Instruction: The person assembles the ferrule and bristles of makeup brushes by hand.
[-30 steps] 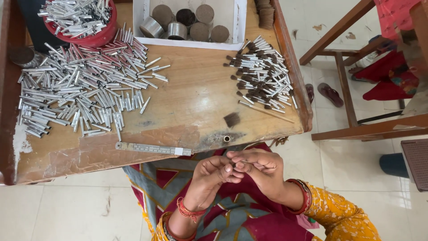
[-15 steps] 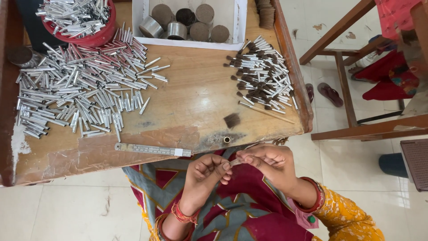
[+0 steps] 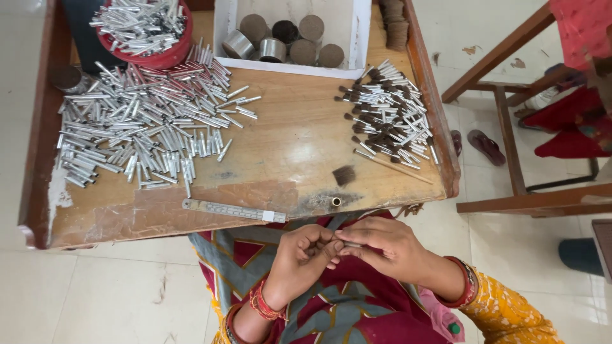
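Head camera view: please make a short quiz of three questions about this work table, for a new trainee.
1. True or false: both hands rest flat on the wooden table.
2. Where does the pile of loose silver tubes lie on the table?
A. on the left part
B. inside the white tray
C. on the floor
3. Fill in: the metal ruler lies along the table's ___ edge, the one closest to the person.

Key
1. False: the left hand and the right hand meet in front of the table, above the lap, pinching something small.
2. A
3. near
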